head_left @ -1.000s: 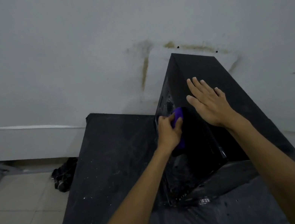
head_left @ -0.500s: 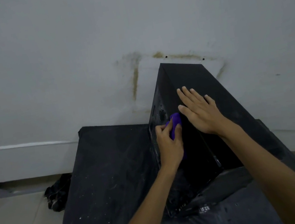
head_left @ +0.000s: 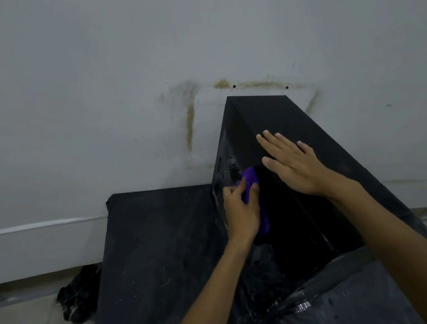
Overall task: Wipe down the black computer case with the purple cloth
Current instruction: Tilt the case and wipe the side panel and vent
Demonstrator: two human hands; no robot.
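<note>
Hardly anything has shifted since the earlier frames. The purple cloth (head_left: 251, 180) is still gripped between the curled fingers and thumb of the left hand (head_left: 241, 211). It is bunched just past the fingertips, trails down beside the thumb, and is pressed against the black computer case (head_left: 269, 112). The right hand (head_left: 296, 167) is laid flat on the case top, fingers straight. Below the left fingers, perhaps an open interior is seen, too dark to read.

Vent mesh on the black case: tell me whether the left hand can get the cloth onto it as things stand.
Probably yes. The left hand grips the purple cloth against the black case close beside the vent mesh, nothing between; the right hand lies flat further right.
</note>
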